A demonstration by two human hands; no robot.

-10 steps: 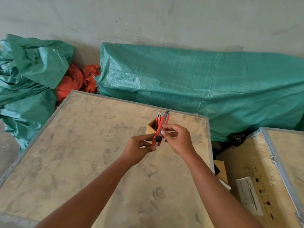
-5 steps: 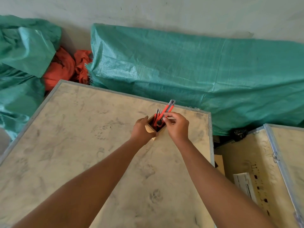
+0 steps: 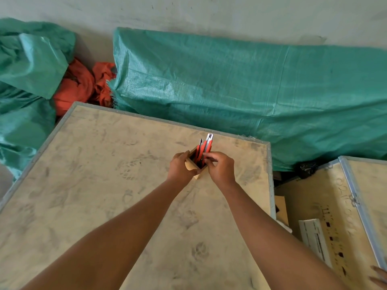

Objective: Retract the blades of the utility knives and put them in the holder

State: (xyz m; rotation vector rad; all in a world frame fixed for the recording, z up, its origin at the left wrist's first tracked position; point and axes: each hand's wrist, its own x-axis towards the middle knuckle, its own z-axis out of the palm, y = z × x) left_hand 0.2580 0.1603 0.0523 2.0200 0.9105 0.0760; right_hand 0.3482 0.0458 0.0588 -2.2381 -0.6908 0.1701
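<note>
Toward the crate top's far right, the small tan wooden holder (image 3: pixel 191 165) is gripped by the left hand (image 3: pixel 180 168); the right hand (image 3: pixel 221 168) pinches a red utility knife (image 3: pixel 207 146) standing upright inside, long axis tilted away.

Storage corner, grey wall, crates and tarps.
Bare grey plaster wall (image 3: pixel 209 15) along the back, scuffed and marked. Against it, a long bundle under green woven tarp (image 3: pixel 251 97); more crumpled green tarp (image 3: pixel 27 65) at left, orange cloth (image 3: pixel 83 86) wedged between the two. Foreground: dusty plywood tabletop (image 3: pixel 83 185) with metal edging, shoe prints on it. A second metal-edged plywood crate (image 3: pixel 335 206) at right, stencilled, white paper label stuck on. Even, soft light.
</note>
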